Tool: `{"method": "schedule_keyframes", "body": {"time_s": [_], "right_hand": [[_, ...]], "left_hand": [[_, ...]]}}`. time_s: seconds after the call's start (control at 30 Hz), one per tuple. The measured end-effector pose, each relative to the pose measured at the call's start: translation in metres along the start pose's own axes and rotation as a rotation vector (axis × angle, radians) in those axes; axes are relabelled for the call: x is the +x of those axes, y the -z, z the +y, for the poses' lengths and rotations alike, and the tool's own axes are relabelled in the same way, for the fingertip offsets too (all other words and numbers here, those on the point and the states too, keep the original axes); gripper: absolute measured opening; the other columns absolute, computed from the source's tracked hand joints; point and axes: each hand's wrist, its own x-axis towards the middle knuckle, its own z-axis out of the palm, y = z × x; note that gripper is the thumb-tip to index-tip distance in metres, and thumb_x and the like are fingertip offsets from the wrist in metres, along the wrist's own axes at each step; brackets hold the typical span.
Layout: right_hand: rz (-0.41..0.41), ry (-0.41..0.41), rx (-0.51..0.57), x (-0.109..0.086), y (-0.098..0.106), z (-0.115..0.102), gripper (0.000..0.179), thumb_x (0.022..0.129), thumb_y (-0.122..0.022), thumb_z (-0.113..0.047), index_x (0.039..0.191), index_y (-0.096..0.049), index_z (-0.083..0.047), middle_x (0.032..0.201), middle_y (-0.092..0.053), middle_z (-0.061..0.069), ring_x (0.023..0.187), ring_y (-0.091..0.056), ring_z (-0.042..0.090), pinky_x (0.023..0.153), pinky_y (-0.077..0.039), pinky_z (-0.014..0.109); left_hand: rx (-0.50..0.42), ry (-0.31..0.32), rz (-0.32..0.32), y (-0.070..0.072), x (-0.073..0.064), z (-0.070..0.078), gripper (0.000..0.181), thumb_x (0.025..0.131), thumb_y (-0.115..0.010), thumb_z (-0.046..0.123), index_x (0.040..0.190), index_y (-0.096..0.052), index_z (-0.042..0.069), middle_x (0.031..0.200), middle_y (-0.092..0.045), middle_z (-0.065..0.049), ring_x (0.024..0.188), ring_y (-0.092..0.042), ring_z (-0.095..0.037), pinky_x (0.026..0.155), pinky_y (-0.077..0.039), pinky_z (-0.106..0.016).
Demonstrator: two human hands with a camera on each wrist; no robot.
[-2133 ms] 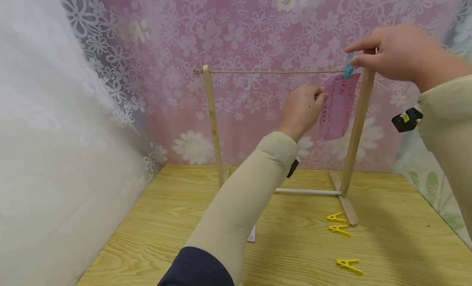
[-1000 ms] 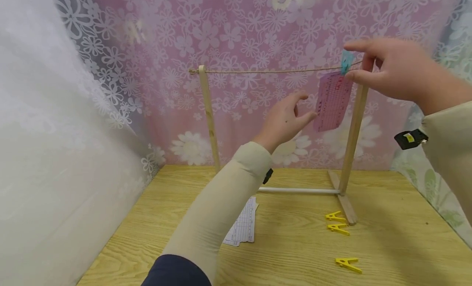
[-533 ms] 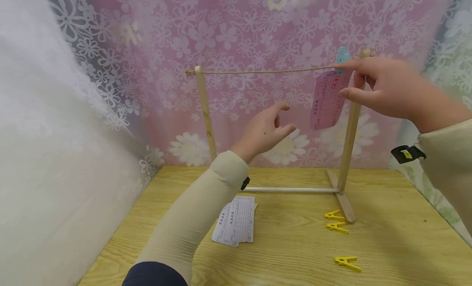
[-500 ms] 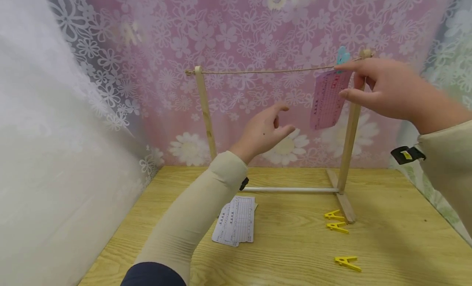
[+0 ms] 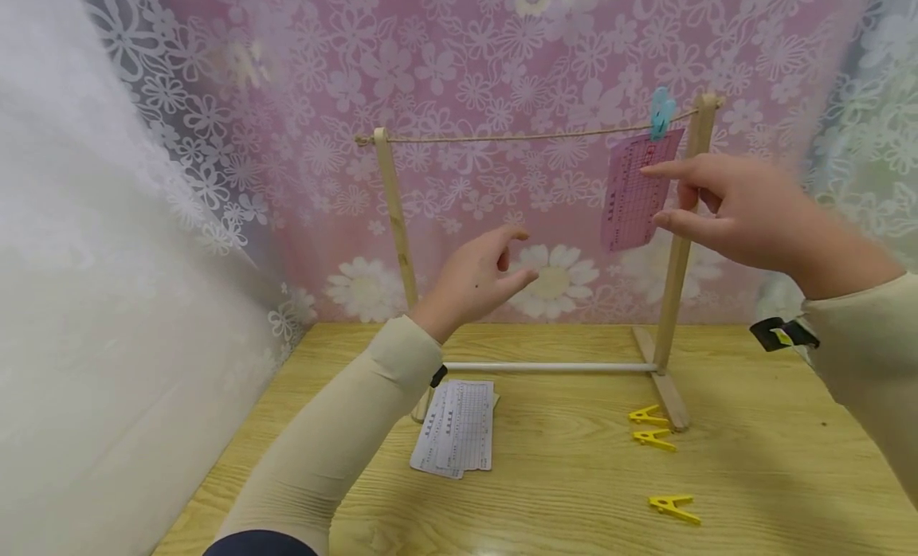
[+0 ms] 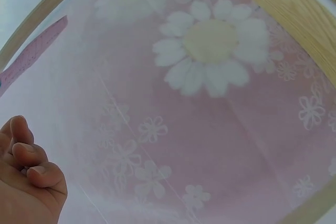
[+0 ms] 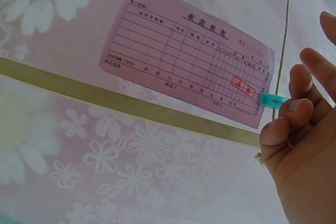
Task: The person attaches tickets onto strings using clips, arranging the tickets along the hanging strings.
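Left hand point(image 5: 469, 279), lower left of the pink rectangular paper slip point(image 5: 628, 196), and right hand point(image 5: 753, 213), in front, have relaxed, empty fingers; withdraw without bumping its turquoise plastic clip point(image 5: 662, 112).

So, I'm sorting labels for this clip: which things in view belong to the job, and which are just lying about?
Job, seemingly:
pink slip
blue clip
cord
wooden stand
probably the white slips and three yellow clips

Just surroundings:
floral curtain
white sheet
table

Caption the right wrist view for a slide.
Pink printed slip hanging from a string by a turquoise clip, right hand nearby.
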Motion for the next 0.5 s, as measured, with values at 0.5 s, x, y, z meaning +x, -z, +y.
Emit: {"method": "schedule_keyframes", "body": {"time_s": [0.5], "right_hand": [[-0.021, 0.043, 0.079, -0.039, -0.050, 0.003, 0.049, 0.091, -0.078, -0.019, 0.137, -0.064, -0.022, 0.075, -0.045, -0.010, 0.062, -0.034, 0.010, 0.056, -0.030, 0.029]], "left_hand": [[0.003, 0.005, -0.019, -0.007, -0.044, -0.023, 0.053, 0.099, -0.065, 0.044, 0.144, -0.053, 0.018, 0.087, -0.053, 0.004, 0.067, -0.046, -0.014, 0.061, -0.041, -0.031]]}}
